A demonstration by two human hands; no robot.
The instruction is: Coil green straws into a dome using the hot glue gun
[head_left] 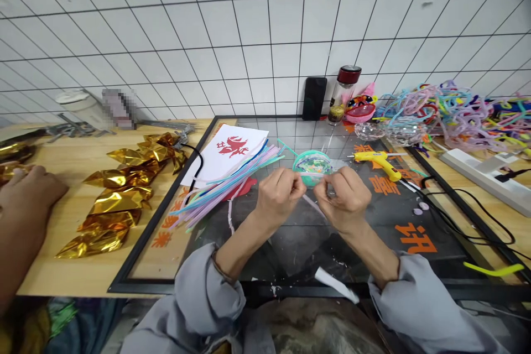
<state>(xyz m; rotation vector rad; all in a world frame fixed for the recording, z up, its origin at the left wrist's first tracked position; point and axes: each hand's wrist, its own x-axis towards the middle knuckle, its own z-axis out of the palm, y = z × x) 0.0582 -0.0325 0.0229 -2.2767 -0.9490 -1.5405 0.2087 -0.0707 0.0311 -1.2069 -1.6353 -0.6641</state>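
Above the black-framed glass panel [290, 254], my left hand [279, 194] and my right hand [347, 197] are both closed in pinches. A pale pink pipe cleaner [312, 175] runs between their fingertips, and a loose length hangs below, near my right hand. Just behind my hands sits a round piece with a teal rim [295, 161] and mixed colours inside; my fingers partly cover its front. To the left, a bundle of straight pastel pipe cleaners [232, 182] lies across a white sheet [203, 157] with a red cut-out design.
A yellow glue gun [379, 162] lies right of my hands, its black cord trailing to a power strip [481, 174]. Tangled pipe cleaners [452, 113] pile up behind. A phone [314, 98] and a bottle [343, 94] stand against the wall. Gold foil packets [120, 199] and another person's hand [31, 193] are left.
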